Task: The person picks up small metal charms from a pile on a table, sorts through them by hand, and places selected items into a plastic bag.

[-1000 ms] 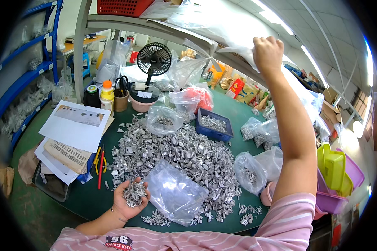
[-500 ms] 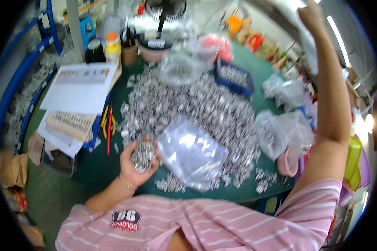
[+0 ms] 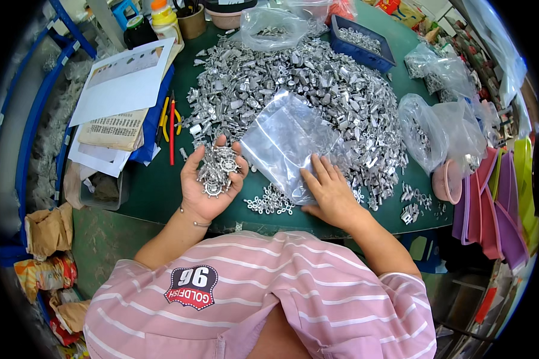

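My left hand point(image 3: 208, 190) is cupped palm up around a handful of silver wheel-shaped metal charms point(image 3: 219, 170), its fingers curled at their sides. Flat and spread, my right hand point(image 3: 331, 190) rests on the lower right edge of a clear plastic bag point(image 3: 288, 143). The bag lies on top of a large heap of small silver metal parts point(image 3: 305, 72). Between the hands, by the near table edge, is a small cluster of ring-like metal pieces point(image 3: 270, 200).
Papers point(image 3: 126, 78), yellow pliers point(image 3: 164, 116) and a red pen point(image 3: 172, 131) lie left on the green table point(image 3: 156, 197). A blue tray point(image 3: 365, 57) of parts stands behind the heap. To the right are filled clear bags point(image 3: 425, 128), a pink cup point(image 3: 447, 181) and coloured bins point(image 3: 491, 203).
My right hand has come down from high at the upper right onto the plastic bag. The left hand still cups the charms. The whole view has shifted.
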`<control>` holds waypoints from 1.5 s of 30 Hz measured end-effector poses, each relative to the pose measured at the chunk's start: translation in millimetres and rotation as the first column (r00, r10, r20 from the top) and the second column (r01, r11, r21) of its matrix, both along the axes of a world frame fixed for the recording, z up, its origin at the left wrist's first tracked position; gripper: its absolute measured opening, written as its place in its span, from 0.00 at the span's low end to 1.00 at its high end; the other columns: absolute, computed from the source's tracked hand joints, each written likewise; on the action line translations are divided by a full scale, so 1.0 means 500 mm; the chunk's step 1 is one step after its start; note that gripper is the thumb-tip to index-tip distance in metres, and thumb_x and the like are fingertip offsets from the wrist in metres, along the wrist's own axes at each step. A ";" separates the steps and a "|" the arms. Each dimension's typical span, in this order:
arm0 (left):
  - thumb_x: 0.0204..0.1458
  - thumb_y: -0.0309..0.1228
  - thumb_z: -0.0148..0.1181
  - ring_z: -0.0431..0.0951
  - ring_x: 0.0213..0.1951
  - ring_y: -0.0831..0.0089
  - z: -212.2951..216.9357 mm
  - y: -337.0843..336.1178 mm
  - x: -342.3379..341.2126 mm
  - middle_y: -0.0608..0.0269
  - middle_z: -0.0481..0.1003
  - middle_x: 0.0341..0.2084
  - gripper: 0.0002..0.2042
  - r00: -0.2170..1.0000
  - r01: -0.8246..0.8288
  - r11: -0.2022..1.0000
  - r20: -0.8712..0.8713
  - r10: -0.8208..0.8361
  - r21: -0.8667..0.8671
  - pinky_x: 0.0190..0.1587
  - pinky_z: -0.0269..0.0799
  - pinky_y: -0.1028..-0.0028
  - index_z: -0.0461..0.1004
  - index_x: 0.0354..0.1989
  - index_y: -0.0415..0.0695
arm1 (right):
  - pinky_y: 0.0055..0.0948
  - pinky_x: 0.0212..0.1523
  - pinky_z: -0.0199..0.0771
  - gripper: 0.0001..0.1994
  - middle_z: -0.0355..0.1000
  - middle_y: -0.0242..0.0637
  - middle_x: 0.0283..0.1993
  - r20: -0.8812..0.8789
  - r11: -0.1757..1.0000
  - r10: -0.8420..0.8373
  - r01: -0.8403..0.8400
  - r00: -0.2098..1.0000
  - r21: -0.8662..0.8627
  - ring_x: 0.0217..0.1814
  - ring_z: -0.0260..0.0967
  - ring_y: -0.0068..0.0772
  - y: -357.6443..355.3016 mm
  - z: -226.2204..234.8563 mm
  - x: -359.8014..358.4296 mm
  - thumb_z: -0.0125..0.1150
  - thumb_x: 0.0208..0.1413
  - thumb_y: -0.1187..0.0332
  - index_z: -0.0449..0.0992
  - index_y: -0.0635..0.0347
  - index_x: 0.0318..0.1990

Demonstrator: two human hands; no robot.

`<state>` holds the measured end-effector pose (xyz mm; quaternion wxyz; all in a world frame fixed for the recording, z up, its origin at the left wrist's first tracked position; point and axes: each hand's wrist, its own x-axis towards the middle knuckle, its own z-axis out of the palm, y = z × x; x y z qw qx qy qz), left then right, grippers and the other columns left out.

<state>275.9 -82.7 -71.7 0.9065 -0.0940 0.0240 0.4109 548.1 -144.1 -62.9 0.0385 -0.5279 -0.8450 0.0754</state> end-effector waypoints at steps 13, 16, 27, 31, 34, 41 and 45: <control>0.50 0.38 0.57 0.65 0.46 0.64 0.029 -0.042 0.009 0.59 0.66 0.48 0.17 0.998 0.013 1.000 -0.057 -0.014 -0.024 0.39 0.70 0.70 0.71 0.48 0.52 | 0.29 0.32 0.76 0.10 0.73 0.38 0.37 -0.949 0.920 -0.074 0.346 -0.306 -0.183 0.34 0.73 0.28 0.111 0.138 0.145 0.55 0.57 0.68 0.70 0.63 0.44; 0.50 0.38 0.57 0.65 0.46 0.63 0.030 -0.040 0.019 0.58 0.67 0.48 0.16 0.997 0.042 0.999 -0.060 -0.044 -0.026 0.39 0.70 0.69 0.72 0.48 0.51 | 0.31 0.40 0.73 0.16 0.72 0.41 0.41 -0.963 0.766 -0.271 0.610 0.015 -0.206 0.41 0.72 0.32 0.139 0.084 0.238 0.59 0.54 0.68 0.68 0.65 0.48; 0.49 0.38 0.57 0.66 0.46 0.62 0.017 -0.032 0.025 0.57 0.67 0.48 0.16 0.996 0.070 0.997 -0.057 -0.072 -0.041 0.40 0.70 0.68 0.71 0.47 0.51 | 0.39 0.55 0.64 0.21 0.66 0.50 0.54 -0.124 0.756 -0.371 0.377 0.920 0.536 0.57 0.63 0.51 0.122 -0.032 0.128 0.63 0.46 0.66 0.70 0.63 0.49; 0.50 0.38 0.57 0.67 0.46 0.62 0.016 -0.031 0.027 0.57 0.67 0.48 0.16 0.996 0.079 0.995 -0.047 -0.082 -0.059 0.39 0.70 0.69 0.71 0.47 0.50 | 0.37 0.43 0.73 0.11 0.76 0.42 0.39 -0.326 0.720 -0.266 0.412 0.907 0.559 0.41 0.74 0.42 0.151 -0.060 0.181 0.59 0.50 0.70 0.75 0.61 0.41; 0.50 0.38 0.56 0.67 0.46 0.62 0.013 -0.028 0.024 0.57 0.67 0.47 0.16 0.995 0.076 0.995 -0.060 -0.080 -0.065 0.39 0.70 0.69 0.71 0.47 0.50 | 0.29 0.34 0.72 0.08 0.77 0.38 0.32 -0.665 0.721 -0.565 0.684 0.489 -0.109 0.35 0.75 0.33 0.166 0.017 0.235 0.59 0.52 0.67 0.75 0.62 0.37; 0.50 0.39 0.56 0.67 0.45 0.62 0.006 -0.021 0.027 0.57 0.67 0.47 0.16 0.995 0.078 0.994 -0.055 -0.082 -0.078 0.38 0.70 0.68 0.72 0.46 0.50 | 0.23 0.23 0.63 0.13 0.70 0.30 0.19 -0.730 0.800 -0.417 0.600 0.542 -0.012 0.20 0.65 0.20 0.212 0.287 0.301 0.59 0.54 0.60 0.75 0.63 0.32; 0.49 0.39 0.57 0.67 0.45 0.62 0.008 -0.019 0.033 0.57 0.67 0.47 0.16 0.993 0.107 0.991 -0.042 -0.111 -0.078 0.38 0.70 0.68 0.72 0.46 0.50 | 0.29 0.26 0.65 0.14 0.70 0.34 0.21 -0.420 0.680 -0.407 0.576 0.811 0.455 0.25 0.68 0.30 0.279 0.294 0.320 0.62 0.50 0.58 0.74 0.61 0.34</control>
